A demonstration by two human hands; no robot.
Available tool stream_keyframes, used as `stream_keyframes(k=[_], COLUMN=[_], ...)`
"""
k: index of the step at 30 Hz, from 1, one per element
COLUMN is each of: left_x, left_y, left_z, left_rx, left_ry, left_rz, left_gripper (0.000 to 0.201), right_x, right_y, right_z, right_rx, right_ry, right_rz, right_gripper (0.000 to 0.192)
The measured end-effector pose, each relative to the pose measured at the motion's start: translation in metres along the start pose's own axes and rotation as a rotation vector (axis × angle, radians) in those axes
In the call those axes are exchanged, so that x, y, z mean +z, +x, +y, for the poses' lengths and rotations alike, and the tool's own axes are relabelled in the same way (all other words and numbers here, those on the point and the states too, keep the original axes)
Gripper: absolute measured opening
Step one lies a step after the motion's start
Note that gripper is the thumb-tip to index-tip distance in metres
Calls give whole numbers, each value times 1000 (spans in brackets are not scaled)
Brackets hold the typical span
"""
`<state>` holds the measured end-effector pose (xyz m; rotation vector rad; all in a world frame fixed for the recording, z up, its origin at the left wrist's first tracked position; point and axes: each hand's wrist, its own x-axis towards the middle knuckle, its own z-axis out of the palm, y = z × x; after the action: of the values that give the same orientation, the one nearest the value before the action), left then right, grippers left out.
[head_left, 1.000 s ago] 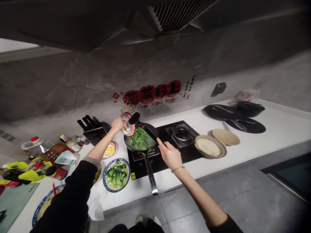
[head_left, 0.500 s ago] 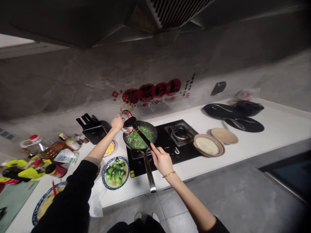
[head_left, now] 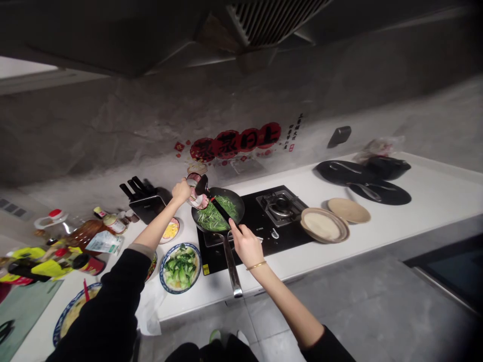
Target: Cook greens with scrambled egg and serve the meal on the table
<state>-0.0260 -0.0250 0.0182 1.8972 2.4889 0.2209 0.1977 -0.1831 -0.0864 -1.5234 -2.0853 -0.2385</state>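
A small pink bowl [head_left: 195, 193] is being held tilted by the left hand [head_left: 181, 190] at the far-left rim of the wok [head_left: 218, 212], which is sitting on the left burner of the black hob [head_left: 260, 229]. A black spatula [head_left: 212, 201] is being gripped by the right hand [head_left: 245, 244], fingers closed around its handle; its long axis is running from near-right up to far-left, blade end pointing into the bowl. Green stalks are lying in the wok. The wok handle is pointing toward the bench [head_left: 422, 203] front edge (overhanging slightly). Open bench room is lying right of the hob, past the tan plate [head_left: 325, 226]. The left side is being crowded by a plate of greens [head_left: 180, 267], a knife block [head_left: 145, 201] and bottles [head_left: 81, 236].
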Motion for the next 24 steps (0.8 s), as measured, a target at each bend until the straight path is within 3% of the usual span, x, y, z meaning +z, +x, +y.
stream_keyframes(k=[4, 8, 16, 24], left_x=[-3, -4, -3, 0], left_y=[0, 0, -3, -6], left_z=[-7, -14, -13, -10], left_rx=[-25, -41, 13, 40], left_ry=[0, -3, -10, 20], left_rz=[10, 20, 14, 46], left_gripper=[39, 39, 43, 40], right_x=[-5, -21, -42, -24], right_y=[-11, -17, -1, -12], right_z=[2, 7, 0, 27], right_rx=[33, 56, 59, 113], right_ry=[-61, -65, 420, 136], right_rz=[-48, -10, -49, -104], right_gripper=[43, 39, 40, 40])
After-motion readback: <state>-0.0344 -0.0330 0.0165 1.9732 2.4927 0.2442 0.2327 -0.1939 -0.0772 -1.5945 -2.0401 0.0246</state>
